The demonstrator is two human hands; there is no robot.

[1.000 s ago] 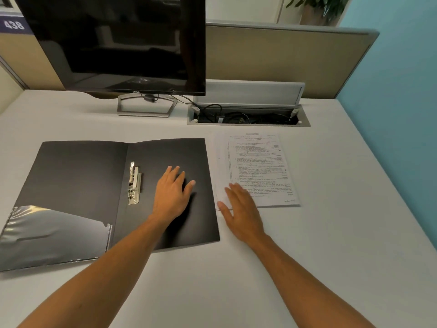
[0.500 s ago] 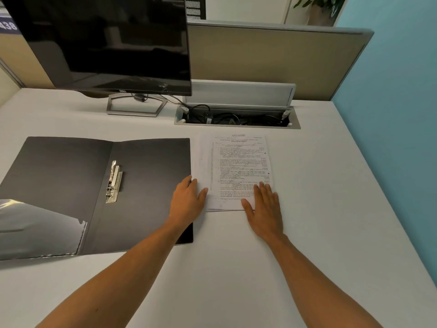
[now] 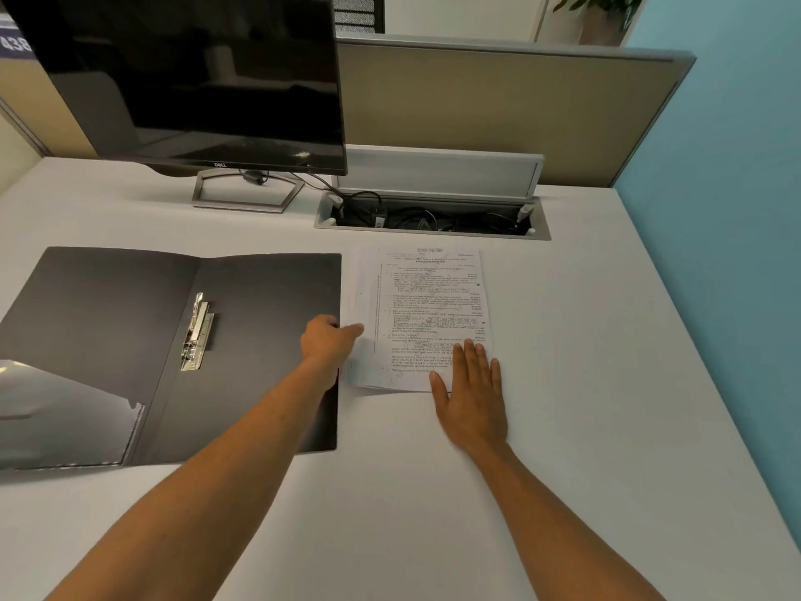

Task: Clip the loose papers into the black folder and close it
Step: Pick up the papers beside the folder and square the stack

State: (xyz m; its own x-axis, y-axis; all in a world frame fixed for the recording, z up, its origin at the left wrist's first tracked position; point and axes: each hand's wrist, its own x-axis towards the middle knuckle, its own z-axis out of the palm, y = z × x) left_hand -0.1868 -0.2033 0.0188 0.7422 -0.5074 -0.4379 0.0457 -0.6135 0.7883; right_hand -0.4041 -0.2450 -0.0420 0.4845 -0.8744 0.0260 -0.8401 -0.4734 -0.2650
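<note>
The black folder (image 3: 260, 323) lies open on the desk at the left, with its metal clip (image 3: 197, 334) beside the spine. A stack of printed loose papers (image 3: 427, 297) lies just right of the folder. My left hand (image 3: 327, 342) is at the stack's left edge with the thumb on top. Its fingers curl out of sight under the sheets, and that edge looks slightly raised. My right hand (image 3: 472, 396) rests flat, fingers extended, on the stack's near right corner.
A dark monitor (image 3: 195, 80) on a metal stand (image 3: 247, 193) is at the back left. An open cable tray (image 3: 433, 219) with cords sits just behind the papers. A clear plastic pocket (image 3: 65, 418) covers the folder's left flap. A blue wall (image 3: 737, 210) runs along the desk's right side.
My left hand has moved off the folder's right panel to the papers' left edge and taken hold of it. My right hand slid from the stack's near left corner to its near right corner.
</note>
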